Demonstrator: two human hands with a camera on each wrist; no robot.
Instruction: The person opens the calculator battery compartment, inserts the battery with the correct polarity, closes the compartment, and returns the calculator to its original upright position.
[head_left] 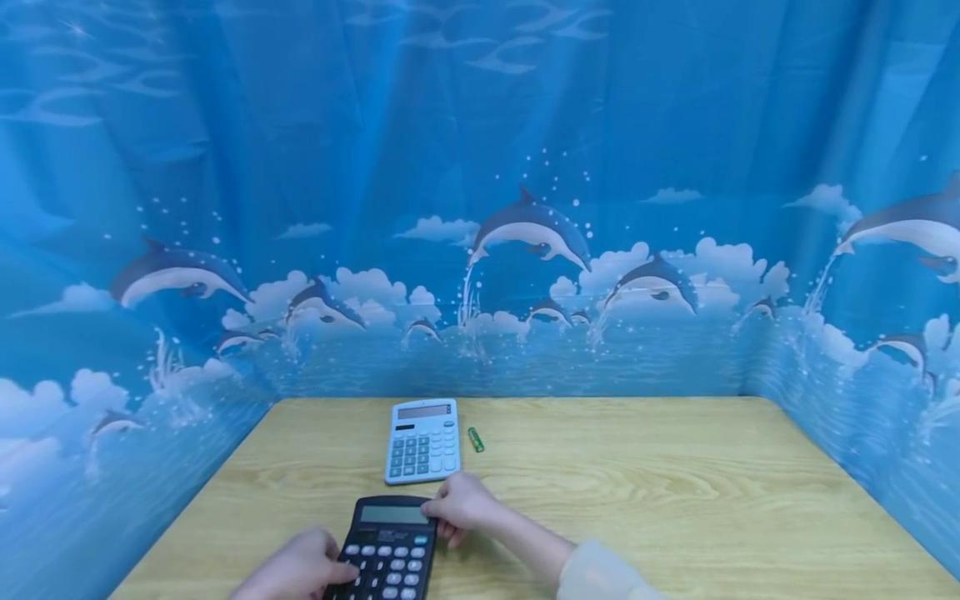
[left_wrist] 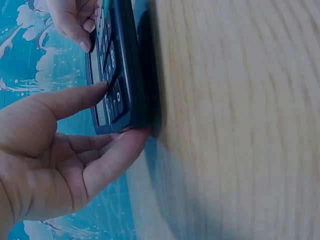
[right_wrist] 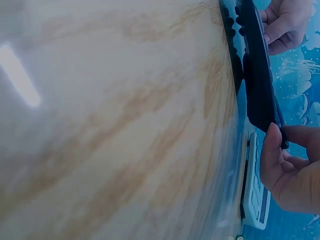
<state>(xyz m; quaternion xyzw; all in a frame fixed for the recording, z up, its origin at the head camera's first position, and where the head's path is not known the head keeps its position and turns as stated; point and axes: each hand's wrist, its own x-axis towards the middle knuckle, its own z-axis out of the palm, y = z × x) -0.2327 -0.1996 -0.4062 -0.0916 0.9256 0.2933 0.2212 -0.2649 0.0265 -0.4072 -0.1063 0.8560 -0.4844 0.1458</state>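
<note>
A black calculator [head_left: 386, 537] is held between both hands near the front of the table, its keys and grey screen facing up. My left hand [head_left: 302, 567] grips its left side, thumb over the keys and fingers beneath the edge, as the left wrist view shows. At the upper right corner my right hand [head_left: 463, 508] pinches it beside the screen. In the right wrist view, the black calculator [right_wrist: 257, 75] appears raised a little off the tabletop. Behind it lies a light blue calculator [head_left: 423, 442], with a small green battery [head_left: 476, 439] just to its right.
The wooden table [head_left: 637, 483] extends to the right of both calculators. A blue curtain [head_left: 450, 108] printed with dolphins and clouds hangs along the back and both sides.
</note>
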